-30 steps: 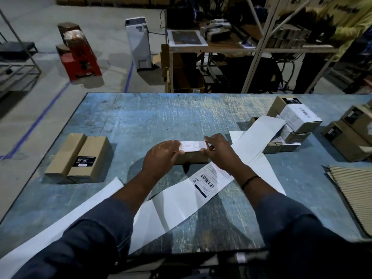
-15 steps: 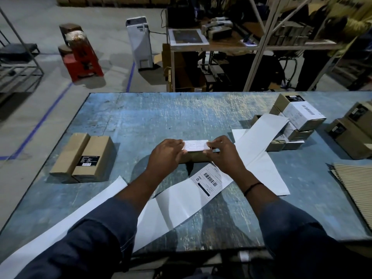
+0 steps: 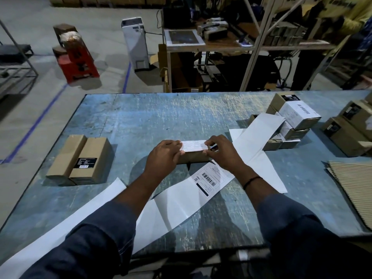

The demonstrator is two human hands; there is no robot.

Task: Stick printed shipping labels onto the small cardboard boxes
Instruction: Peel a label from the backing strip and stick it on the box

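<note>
Taking the small box in the middle of the blue table as the dial's centre, a pair of unlabelled boxes lies well apart at nine o'clock, waiting. The left hand grips the small box's left end, its fingers curled over the top edge and onto the end of the label. That white label lies along the box's top face. It looks mostly laid, so the step in hand appears to be seating it.

To do that well, the left hand should keep the box from sliding. Pressure should sweep from the middle outward, so that no bubble or crease gets trapped and the corners lie flat.

The right hand has its fingers curled and pinches the label's right end against the box. It should rub this end down last, square with the edge. At five o'clock the next label sits on the backing strip. Finished boxes are stacked at two o'clock.
</note>
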